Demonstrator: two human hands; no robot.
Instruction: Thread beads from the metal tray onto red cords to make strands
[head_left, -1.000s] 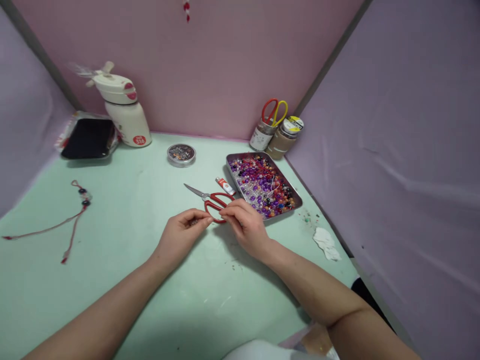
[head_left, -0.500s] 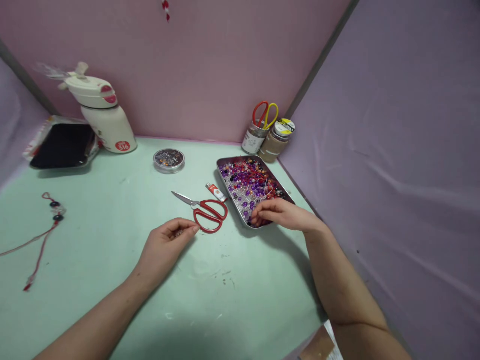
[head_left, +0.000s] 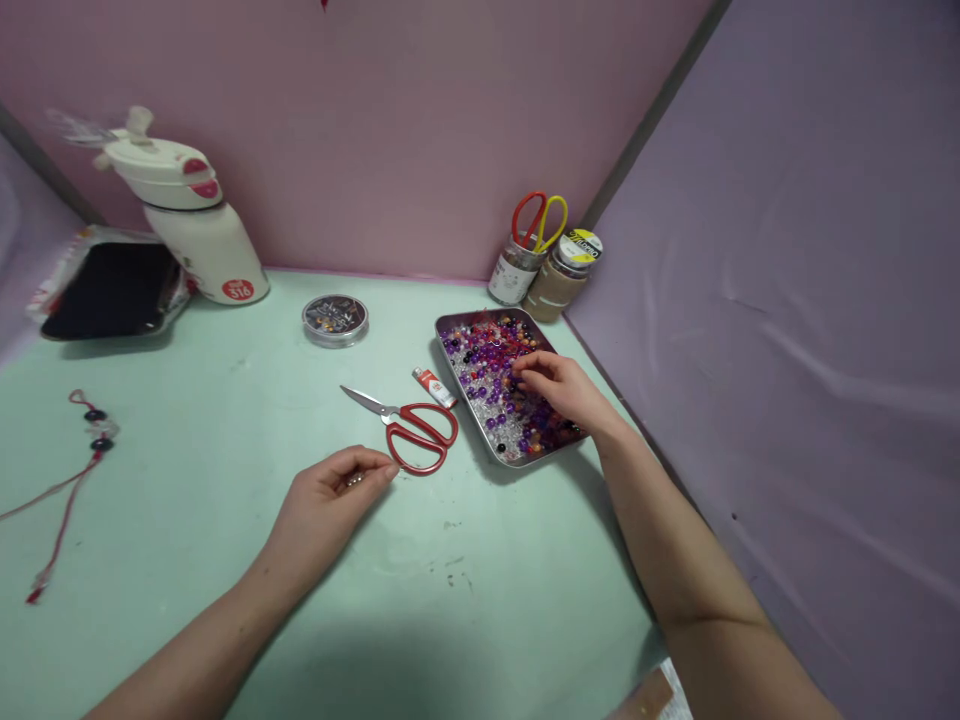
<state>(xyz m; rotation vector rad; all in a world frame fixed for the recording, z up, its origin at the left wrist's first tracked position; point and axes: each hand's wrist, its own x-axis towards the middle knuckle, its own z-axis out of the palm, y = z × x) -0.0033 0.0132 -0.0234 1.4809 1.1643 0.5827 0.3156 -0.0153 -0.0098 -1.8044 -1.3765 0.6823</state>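
A metal tray (head_left: 470,408) holds many purple, red, black and clear beads (head_left: 487,380). Over its right part is my right hand (head_left: 559,385), fingers bent with thumb and forefinger close together; whether a bead sits between them is too small to tell. My left hand (head_left: 337,490) rests above the table left of the tray, its fingers pinched around small shiny beads (head_left: 355,479). Red-handled scissors (head_left: 405,425) lie just beyond the left fingertips, their blades pointing left. Between scissors and tray is a small red and white lighter (head_left: 435,387).
A round clear case (head_left: 335,320) sits at the back. Behind the tray stand a jar with red and yellow handles (head_left: 514,272) and a brown jar (head_left: 559,285). At left are a white bottle (head_left: 214,245), a black tray (head_left: 112,290) and a beaded red cord (head_left: 97,445).
My right hand has moved from the tray's near edge further back over the beads. My left hand keeps its pinch. The view has shifted slightly.
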